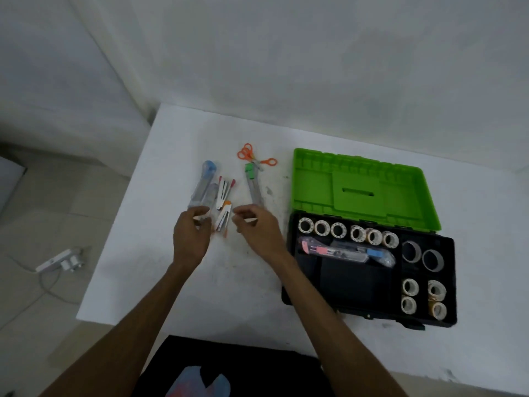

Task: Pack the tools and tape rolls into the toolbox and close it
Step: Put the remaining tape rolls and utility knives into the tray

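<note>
The toolbox [289, 267] lies open on the right of the white table [171, 282], black base near me, green lid [360, 187] laid back. Several tape rolls [337, 229] and packaged cutters [347, 252] lie inside. On the table's left lie blue-capped packaged cutters [203, 183], a red stapler [224, 190], an orange stapler [223, 219], a green-slider cutter [254, 187] and orange scissors [252, 156]. My left hand [191, 236] curls its fingers around the near end of the packaged cutters. My right hand [257, 230] hovers beside the orange stapler, fingers loosely bent, holding nothing that I can see.
A white power strip [58, 260] with a cable lies on the tiled floor at the left. The wall stands right behind the table's far edge. The table's left edge runs close to the loose tools.
</note>
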